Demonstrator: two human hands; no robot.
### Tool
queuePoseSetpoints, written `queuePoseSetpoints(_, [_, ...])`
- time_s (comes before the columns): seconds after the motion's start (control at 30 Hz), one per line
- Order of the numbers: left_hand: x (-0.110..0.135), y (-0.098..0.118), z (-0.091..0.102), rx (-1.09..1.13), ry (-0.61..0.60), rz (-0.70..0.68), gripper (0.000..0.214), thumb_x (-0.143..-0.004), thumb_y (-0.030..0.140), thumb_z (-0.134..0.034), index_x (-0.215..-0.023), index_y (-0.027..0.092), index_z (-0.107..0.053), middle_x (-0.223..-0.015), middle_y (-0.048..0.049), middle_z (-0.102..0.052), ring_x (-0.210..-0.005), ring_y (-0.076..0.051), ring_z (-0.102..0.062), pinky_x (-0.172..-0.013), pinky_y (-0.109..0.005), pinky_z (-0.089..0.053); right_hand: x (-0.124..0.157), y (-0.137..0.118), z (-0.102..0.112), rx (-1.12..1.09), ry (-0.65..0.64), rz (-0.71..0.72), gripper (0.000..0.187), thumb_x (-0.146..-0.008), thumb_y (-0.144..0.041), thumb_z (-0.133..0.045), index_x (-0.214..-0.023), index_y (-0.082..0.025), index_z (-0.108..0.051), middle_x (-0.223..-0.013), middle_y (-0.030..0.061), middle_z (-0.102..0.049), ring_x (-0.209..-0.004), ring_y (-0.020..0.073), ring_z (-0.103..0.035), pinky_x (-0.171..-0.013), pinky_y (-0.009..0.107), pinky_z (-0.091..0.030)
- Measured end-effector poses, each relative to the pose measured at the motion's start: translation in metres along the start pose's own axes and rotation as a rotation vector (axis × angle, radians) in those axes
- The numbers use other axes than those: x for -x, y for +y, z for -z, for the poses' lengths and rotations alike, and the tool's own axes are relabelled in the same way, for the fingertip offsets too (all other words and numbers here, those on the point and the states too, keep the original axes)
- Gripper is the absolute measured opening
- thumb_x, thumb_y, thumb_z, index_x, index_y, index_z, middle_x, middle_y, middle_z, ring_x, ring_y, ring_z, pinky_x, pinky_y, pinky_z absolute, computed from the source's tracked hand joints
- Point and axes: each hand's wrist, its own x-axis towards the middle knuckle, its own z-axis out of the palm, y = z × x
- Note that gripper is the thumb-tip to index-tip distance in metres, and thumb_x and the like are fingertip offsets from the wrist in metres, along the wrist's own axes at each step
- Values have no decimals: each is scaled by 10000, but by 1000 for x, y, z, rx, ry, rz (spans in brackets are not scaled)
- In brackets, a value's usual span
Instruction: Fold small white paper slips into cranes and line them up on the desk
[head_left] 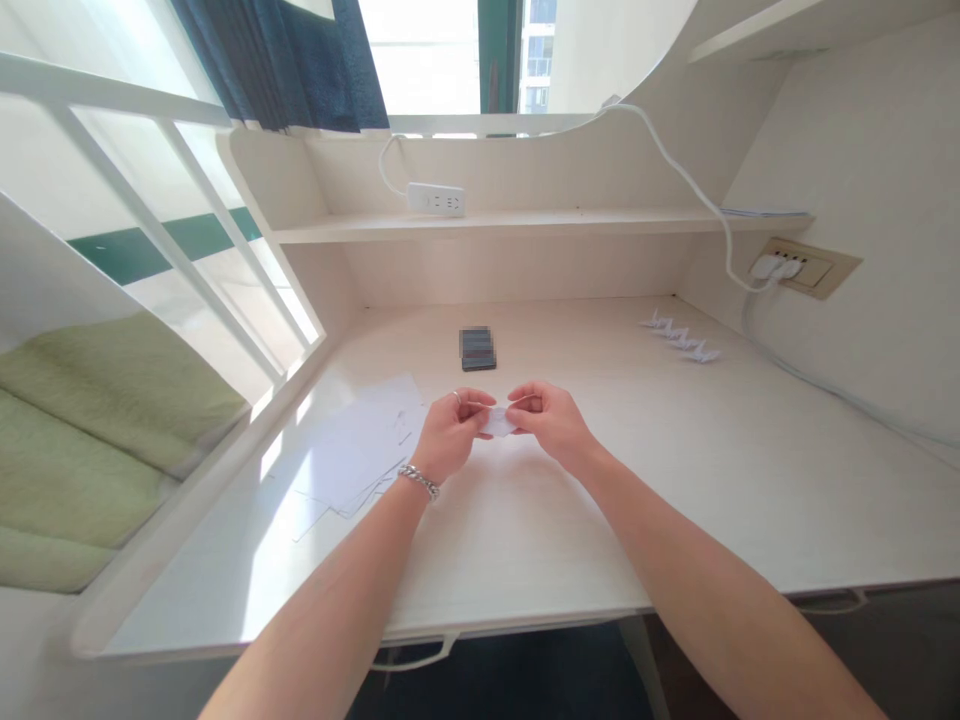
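Both my hands meet above the middle of the pale desk [570,520]. Between them is a small folded piece of white paper [498,422]. My left hand [450,432], with a ring and a metal bracelet, pinches its left side. My right hand [551,420] pinches its right side with the fingers curled in. To the left of my hands lies a loose pile of white paper sheets [352,455] on the desk.
A dark phone [478,349] lies flat behind my hands. Several small folded paper figures [681,337] stand in a row at the back right. A white power strip [436,199] sits on the shelf, its cable running to a wall socket [795,268]. A green blanket [97,420] lies at left.
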Motion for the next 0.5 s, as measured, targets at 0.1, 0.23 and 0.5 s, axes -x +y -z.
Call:
queuePoseSetpoints(0.1, [1, 1, 1, 43, -26, 23, 242, -737, 229, -668, -958, 132, -649, -805, -66, -709, -770, -186, -682, -665, -313, -569, -1, 0, 2, 24, 22, 23, 218, -637, -177, -700, -835, -166, -610, -670, 1, -667, -647, 158, -650, -640, 324, -553])
queuePoseSetpoints(0.23, [-1, -1, 1, -32, -1, -8, 260, -726, 252, -705, -944, 125, -642, -758, -58, -701, -712, -165, -666, -643, -296, -555, 0, -1, 4, 63, 24, 24, 226, -657, -176, -685, -872, -169, -617, -686, 10, -682, -663, 160, -650, -641, 311, -541])
queuePoseSetpoints(0.5, [-4, -6, 1, -10, 82, -51, 197, -693, 218, -707, -853, 124, -638, -714, -33, -681, -679, -147, -648, -638, -294, -556, -3, 1, 4, 87, 49, 70, 198, -740, -217, -624, -930, -171, -651, -810, 46, -707, -782, 178, -664, -698, 324, -548])
